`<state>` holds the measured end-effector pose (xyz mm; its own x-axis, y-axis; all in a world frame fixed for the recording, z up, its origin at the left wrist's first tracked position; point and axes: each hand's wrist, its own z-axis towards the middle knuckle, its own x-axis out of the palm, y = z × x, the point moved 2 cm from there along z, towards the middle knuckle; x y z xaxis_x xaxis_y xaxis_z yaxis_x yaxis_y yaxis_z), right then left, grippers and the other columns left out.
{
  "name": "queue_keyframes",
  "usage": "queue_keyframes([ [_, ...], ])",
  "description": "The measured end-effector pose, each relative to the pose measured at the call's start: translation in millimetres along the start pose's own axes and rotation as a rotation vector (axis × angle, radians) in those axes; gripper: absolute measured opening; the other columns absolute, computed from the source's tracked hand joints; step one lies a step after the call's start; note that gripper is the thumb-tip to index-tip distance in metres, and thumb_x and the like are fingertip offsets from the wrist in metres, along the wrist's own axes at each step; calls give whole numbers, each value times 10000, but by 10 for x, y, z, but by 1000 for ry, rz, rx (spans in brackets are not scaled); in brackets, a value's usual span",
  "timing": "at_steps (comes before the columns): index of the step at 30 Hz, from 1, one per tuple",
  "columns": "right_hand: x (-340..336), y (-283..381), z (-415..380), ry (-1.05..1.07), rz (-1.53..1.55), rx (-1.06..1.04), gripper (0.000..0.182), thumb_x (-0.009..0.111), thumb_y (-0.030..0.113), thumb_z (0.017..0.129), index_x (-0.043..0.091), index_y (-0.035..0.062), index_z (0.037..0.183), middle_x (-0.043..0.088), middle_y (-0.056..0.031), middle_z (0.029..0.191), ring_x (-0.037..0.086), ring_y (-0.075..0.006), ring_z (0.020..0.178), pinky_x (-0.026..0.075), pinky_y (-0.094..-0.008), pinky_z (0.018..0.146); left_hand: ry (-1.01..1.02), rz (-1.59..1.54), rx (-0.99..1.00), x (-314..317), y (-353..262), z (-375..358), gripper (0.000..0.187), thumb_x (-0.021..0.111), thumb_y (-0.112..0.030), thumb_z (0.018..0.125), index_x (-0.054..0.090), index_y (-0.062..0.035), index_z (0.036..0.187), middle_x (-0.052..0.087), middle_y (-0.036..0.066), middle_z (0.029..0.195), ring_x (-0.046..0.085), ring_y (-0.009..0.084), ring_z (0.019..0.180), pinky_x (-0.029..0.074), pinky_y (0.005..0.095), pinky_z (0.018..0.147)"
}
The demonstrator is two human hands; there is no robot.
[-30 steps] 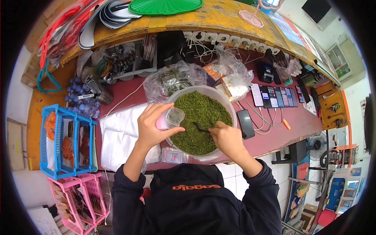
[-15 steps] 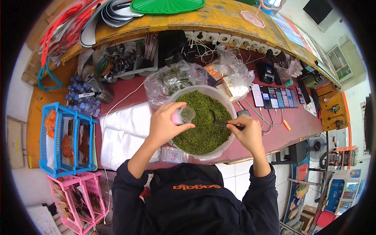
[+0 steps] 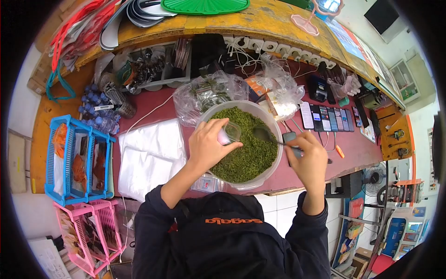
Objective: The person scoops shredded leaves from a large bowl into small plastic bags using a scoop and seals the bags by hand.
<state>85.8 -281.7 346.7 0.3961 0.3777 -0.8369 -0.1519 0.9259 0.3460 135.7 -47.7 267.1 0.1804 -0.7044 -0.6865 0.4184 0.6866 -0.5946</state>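
A round white tub (image 3: 278,160) full of dried, shredded green leaf (image 3: 246,162) stands on the table before me. Over its left half, my left hand (image 3: 207,145) pinches a small clear plastic bag (image 3: 231,133) between thumb and fingers, its mouth spread apart. My right hand (image 3: 308,158), at the tub's right rim, grips the handle of a dark spoon (image 3: 265,135). The spoon's bowl overlaps the green leaf near the middle of the tub and faces the bag.
A stack of white plastic bags (image 3: 151,153) lies left of the tub, and a pack of small bags (image 3: 205,184) at its near edge. Blue basket (image 3: 69,172) and pink rack (image 3: 88,237) stand at left. Several phones (image 3: 325,116) with cables lie right; crumpled clear bags (image 3: 190,100) sit behind.
My right hand has moved right and slightly down, drawing the spoon away from the plastic bag. My left hand and the bag have shifted slightly right.
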Motion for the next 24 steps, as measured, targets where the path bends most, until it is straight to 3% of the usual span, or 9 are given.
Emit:
queue_keyframes([
  [2,168,127,72,219,259,-131,114,760,115,726,704,83,820,624,-60,837,623,-260,718,478,-350,599,-79,56,28,42,-32,-39,648,876,-345,576,650,-61,1114,667,68,1055,625,272,919,505,351,805],
  [4,624,345,98,141,466,-277,119,747,119,745,702,81,848,624,-68,887,627,-273,779,479,-363,639,-181,120,123,93,-127,-79,708,879,-295,562,624,-77,1185,655,70,1080,610,269,911,508,349,779],
  [8,866,295,87,125,327,-340,137,733,118,763,695,83,891,625,-56,933,631,-265,820,476,-364,679,-119,-40,106,-211,-129,-34,805,874,-271,576,549,-67,1285,627,82,1140,596,276,992,507,362,810],
  [10,756,268,66,196,441,-357,166,728,110,766,687,83,925,624,-46,904,631,-264,826,468,-369,707,-50,-146,29,-325,56,20,578,839,-212,675,626,-49,1188,652,81,1053,616,235,946,501,329,796],
  [12,658,325,88,173,473,-425,157,732,74,770,681,65,918,645,-49,872,648,-225,766,482,-331,678,361,-651,-4,-272,266,76,273,767,-150,784,705,-29,1021,667,84,913,641,216,827,493,310,738],
  [13,635,326,64,183,619,-245,146,730,56,782,680,55,919,658,-51,851,651,-189,734,488,-298,663,300,-728,-37,-279,217,72,103,708,-86,848,726,7,889,661,74,792,628,143,754,476,267,700],
  [15,660,303,8,204,939,80,95,723,37,828,673,12,905,684,-56,815,639,-94,688,495,-220,633,316,-804,-72,-262,192,43,116,707,-90,853,723,8,912,665,64,805,616,117,759,473,254,691],
  [18,774,164,-72,447,1188,302,106,729,66,842,672,-10,889,673,-43,806,629,-85,716,499,-222,644,327,-911,-153,-215,135,21,131,703,-89,861,720,12,943,674,50,823,601,85,757,470,236,675],
  [24,727,145,-128,382,1201,174,80,703,27,817,634,-10,801,631,-24,733,565,-79,648,445,-229,595,327,-1007,-283,-169,-13,-79,124,696,-70,857,723,6,951,684,49,810,606,87,732,470,232,651],
])
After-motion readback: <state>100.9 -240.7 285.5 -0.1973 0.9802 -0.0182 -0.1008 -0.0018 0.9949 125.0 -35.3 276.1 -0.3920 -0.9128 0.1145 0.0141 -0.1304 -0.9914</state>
